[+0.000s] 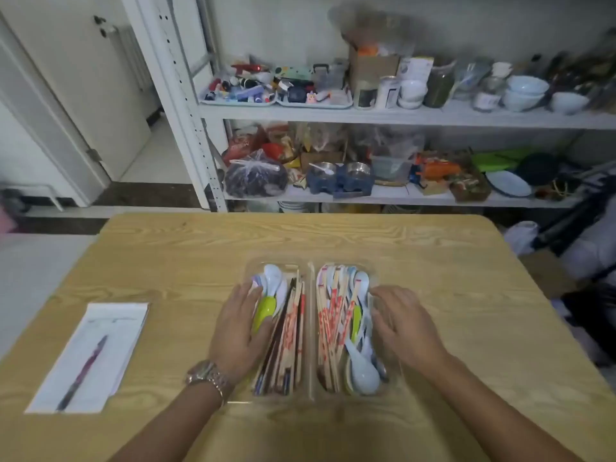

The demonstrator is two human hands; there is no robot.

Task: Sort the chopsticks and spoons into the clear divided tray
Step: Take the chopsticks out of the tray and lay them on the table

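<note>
Both hands lie on the clear tray at mid counter. The left hand rests flat on its left side, fingers straight beside a green spoon. The right hand touches its right wall, fingers loosely bent, holding nothing. Each compartment holds chopsticks and spoons mixed. Left of the tray lies paper with a pen.

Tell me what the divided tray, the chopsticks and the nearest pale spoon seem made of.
Divided tray: thin clear plastic, glossy; the grain of the table shows through it. Chopsticks: probably bamboo or wood, matt pale tan with red print. Pale spoon: smooth, shiny, pale blue; ceramic or melamine, the picture cannot settle which.
</note>
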